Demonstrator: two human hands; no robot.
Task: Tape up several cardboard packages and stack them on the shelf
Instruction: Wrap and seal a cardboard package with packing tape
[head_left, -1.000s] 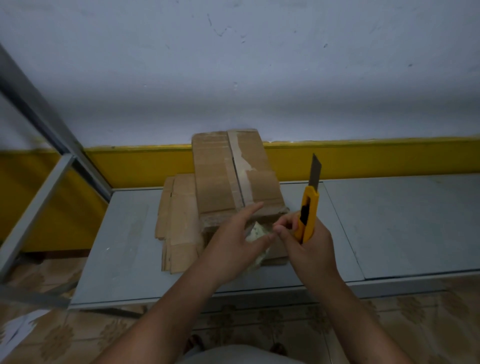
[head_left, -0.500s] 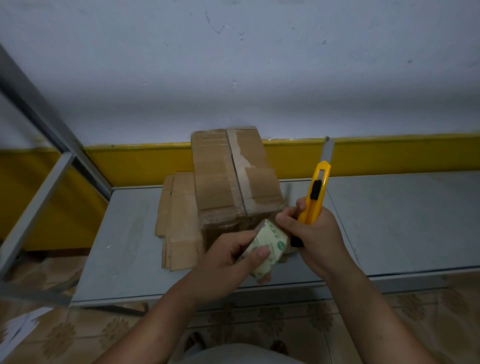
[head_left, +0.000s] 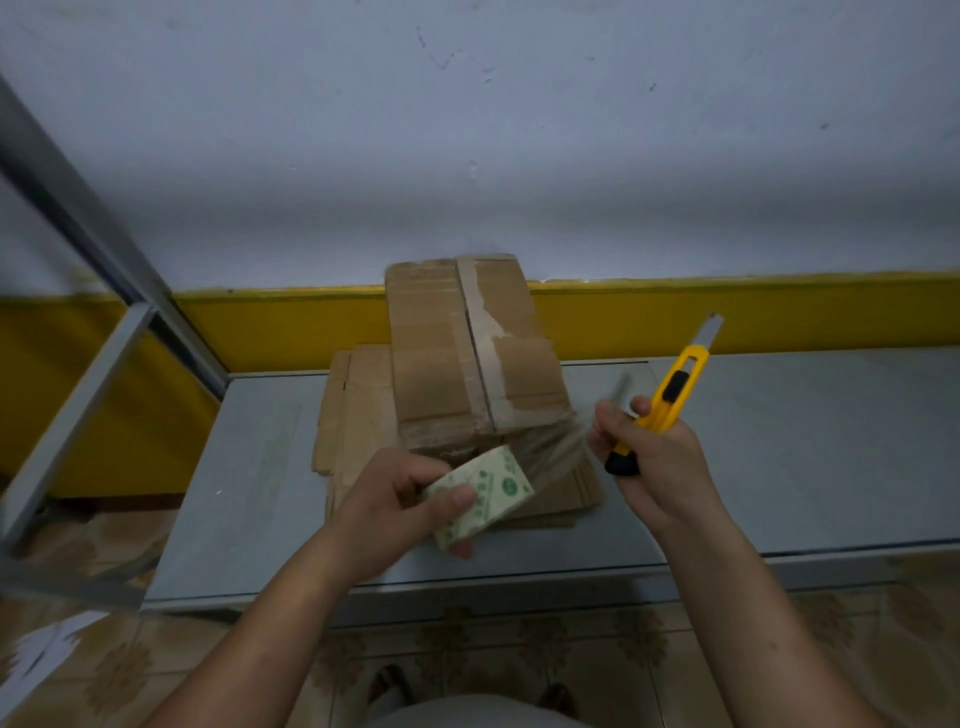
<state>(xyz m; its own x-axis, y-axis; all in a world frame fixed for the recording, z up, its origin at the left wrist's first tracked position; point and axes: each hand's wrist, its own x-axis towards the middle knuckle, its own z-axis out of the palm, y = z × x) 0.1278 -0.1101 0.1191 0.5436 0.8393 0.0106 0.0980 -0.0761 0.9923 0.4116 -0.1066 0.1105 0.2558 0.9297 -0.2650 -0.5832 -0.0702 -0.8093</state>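
Note:
A brown cardboard box (head_left: 457, 358) with an old tape strip down its top seam stands on flattened cardboard sheets (head_left: 358, 415) on the grey metal shelf (head_left: 805, 452). My left hand (head_left: 410, 499) grips a roll of clear tape (head_left: 485, 491) with a green-printed core, just in front of the box. A stretch of clear tape (head_left: 556, 447) runs from the roll to my right hand (head_left: 654, 462). That hand pinches the tape end and also holds a yellow utility knife (head_left: 675, 400), blade out and pointing up and right.
A grey metal shelf frame (head_left: 78, 291) slants at the left. A white wall with a yellow band (head_left: 753, 312) backs the shelf. Patterned floor tiles (head_left: 467, 649) and white paper (head_left: 36, 649) lie below. The shelf's right half is bare metal.
My hands have drawn apart: the right hand moved right with the knife, pulling a length of tape off the roll, which the left hand has drawn back toward me.

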